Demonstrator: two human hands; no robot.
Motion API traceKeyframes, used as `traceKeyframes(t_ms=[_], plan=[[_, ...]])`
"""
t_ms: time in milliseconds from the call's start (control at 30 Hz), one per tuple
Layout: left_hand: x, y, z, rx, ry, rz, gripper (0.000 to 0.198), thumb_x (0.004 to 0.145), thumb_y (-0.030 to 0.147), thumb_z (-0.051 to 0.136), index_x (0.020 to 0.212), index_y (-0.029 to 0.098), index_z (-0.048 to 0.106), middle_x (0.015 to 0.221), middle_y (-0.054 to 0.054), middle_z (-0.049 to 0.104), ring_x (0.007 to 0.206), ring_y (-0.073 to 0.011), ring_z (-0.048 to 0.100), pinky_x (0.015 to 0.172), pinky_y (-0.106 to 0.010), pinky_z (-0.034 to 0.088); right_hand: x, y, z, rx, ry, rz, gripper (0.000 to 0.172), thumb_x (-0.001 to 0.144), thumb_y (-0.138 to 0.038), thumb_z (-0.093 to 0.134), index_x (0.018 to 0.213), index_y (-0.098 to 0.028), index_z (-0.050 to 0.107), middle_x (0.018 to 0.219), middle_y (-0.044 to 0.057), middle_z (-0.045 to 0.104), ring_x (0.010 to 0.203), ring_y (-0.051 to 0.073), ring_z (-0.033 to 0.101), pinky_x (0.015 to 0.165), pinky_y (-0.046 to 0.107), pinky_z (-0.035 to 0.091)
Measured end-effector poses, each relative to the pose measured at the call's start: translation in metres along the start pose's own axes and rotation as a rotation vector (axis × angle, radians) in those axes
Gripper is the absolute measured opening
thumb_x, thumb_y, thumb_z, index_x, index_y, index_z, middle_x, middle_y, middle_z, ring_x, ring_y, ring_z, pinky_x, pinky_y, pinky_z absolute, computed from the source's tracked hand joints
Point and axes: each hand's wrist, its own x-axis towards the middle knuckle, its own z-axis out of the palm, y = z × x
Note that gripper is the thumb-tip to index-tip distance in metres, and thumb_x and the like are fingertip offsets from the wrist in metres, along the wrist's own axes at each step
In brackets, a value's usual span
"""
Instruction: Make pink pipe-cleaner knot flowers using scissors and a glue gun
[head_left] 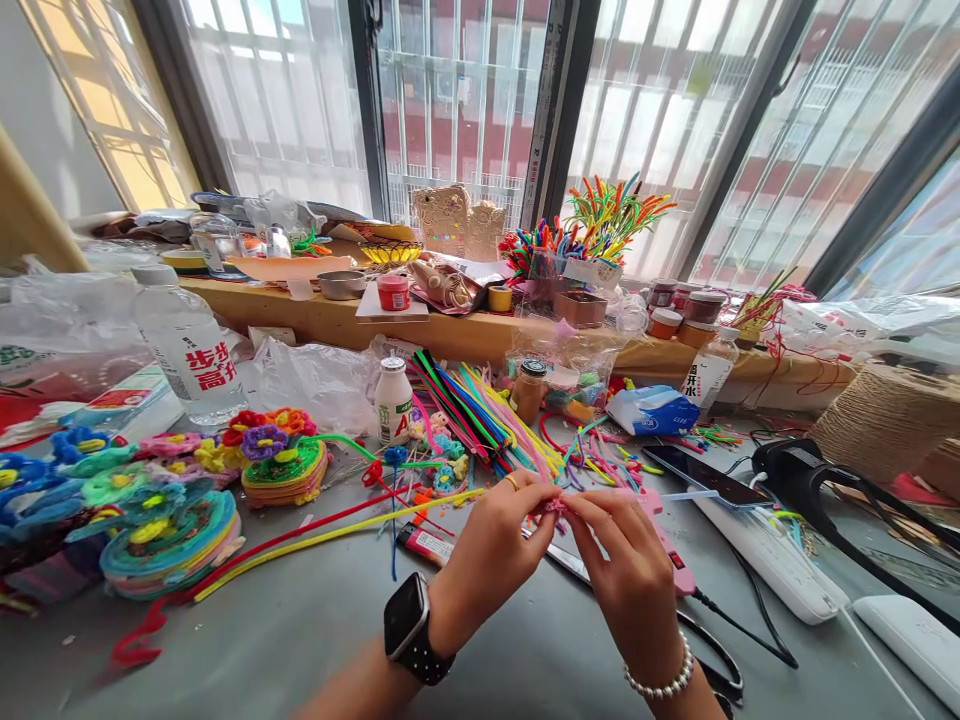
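Both hands meet at the middle of the grey table, fingertips pinched on a small pink pipe cleaner piece (pixel 553 505). My left hand (pixel 501 530), with a watch on its wrist, grips it from the left; my right hand (pixel 626 560), wearing a beaded bracelet, grips it from the right. Fingers hide most of the piece. A pink glue gun (pixel 670 545) lies just behind my right hand. Below the hands, partly covered, is a metal blade-like tool (pixel 566 556). Long yellow (pixel 330 537) and red (pixel 300 537) pipe cleaners stretch left of my left hand.
Pipe cleaner flowers on round coiled bases (pixel 171 540) stand at left, near a water bottle (pixel 187 350). A bundle of pipe cleaners (pixel 472 410), a small white bottle (pixel 393 400) and a brown jar (pixel 529 390) stand behind. Right are a phone (pixel 705 475), power strip (pixel 772 555) and twine spool (pixel 885 420).
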Motion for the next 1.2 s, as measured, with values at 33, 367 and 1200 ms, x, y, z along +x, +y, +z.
traceKeyframes(t_ms=[33,367,1200], plan=[[0.000,0.000,0.001,-0.040,-0.014,-0.017,0.020,0.074,0.016,0.047,0.089,0.014,0.060,0.083,-0.007,0.061,0.075,-0.0145,0.056,0.071,-0.026,0.046,0.000,0.001,0.000,-0.011,0.005,-0.001,0.018,0.076,-0.012,0.049,0.091,-0.019,0.058,0.080,0.005,0.060,0.076,0.017,0.054,0.071,0.032,0.044],[0.001,-0.005,0.000,-0.209,-0.049,-0.167,0.019,0.075,0.020,0.047,0.085,0.016,0.062,0.080,-0.004,0.065,0.072,-0.0139,0.060,0.068,-0.024,0.048,0.000,0.000,0.001,-0.026,0.006,0.037,0.011,0.076,-0.016,0.051,0.082,-0.018,0.059,0.075,0.005,0.060,0.072,0.017,0.055,0.069,0.032,0.044],[-0.006,-0.001,0.011,-0.159,0.072,-0.140,0.013,0.073,0.017,0.048,0.077,0.017,0.060,0.075,-0.002,0.064,0.068,-0.0126,0.059,0.065,-0.022,0.048,0.000,-0.011,0.002,-0.175,0.085,0.055,0.011,0.077,-0.017,0.048,0.076,-0.017,0.058,0.070,0.005,0.060,0.068,0.017,0.056,0.067,0.032,0.044]])
